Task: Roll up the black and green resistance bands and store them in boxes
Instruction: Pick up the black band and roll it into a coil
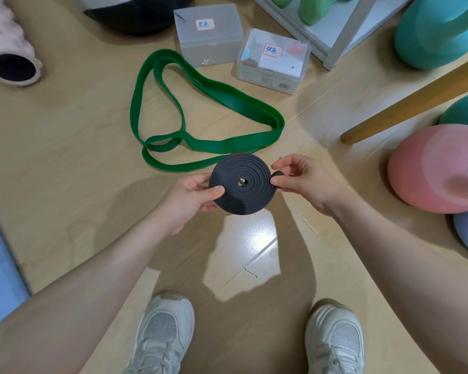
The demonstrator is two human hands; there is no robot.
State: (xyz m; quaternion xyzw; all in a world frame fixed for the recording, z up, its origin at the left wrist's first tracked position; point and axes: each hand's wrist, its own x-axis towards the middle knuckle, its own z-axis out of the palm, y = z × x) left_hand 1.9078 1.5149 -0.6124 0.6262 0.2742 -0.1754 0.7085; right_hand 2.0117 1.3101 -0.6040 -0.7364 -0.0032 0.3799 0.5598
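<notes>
Black band (pixel 242 184) is nearly all coiled, held above the floor at frame centre. Left hand (pixel 192 197) grips the coil w/ thumb on its face; right hand (pixel 303 179) pinches the last loop end at the coil's 3 o'clock. Best to keep thumb pressure so layers don't spring, then lay the tail flat & snug. Green band (pixel 200 114) lies unrolled on floor at 12 o'clock; boxes (pixel 208 33) beyond it at 12–1. Can't tell if boxes are open; labels barely legible; coil's underside hidden.
</notes>
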